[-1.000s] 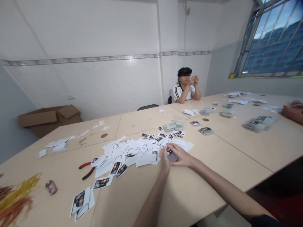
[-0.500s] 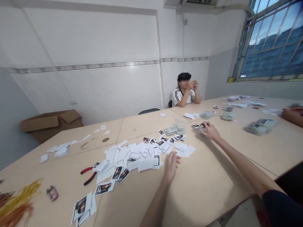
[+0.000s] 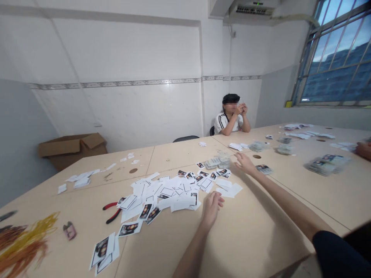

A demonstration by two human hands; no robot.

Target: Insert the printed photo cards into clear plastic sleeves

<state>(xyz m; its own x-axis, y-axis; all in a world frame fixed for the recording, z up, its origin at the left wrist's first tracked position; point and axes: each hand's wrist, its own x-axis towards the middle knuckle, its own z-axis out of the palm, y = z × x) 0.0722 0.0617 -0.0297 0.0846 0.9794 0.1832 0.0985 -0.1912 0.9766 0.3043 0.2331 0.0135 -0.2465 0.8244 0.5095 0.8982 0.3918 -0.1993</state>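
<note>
Hand R: off dark-printed flat card stack, now nr clear plastic packs, grip unclear | hand L: loosely open

Stacks seemingly bar right hand leftward.

No lettering, brand or number can be read. The cards carry dark printed pictures, any wording on them too small to make out; the printing on the packs is blurred. On the air conditioner a small green mark shows, too tiny to tell as a figure or sign.
</note>
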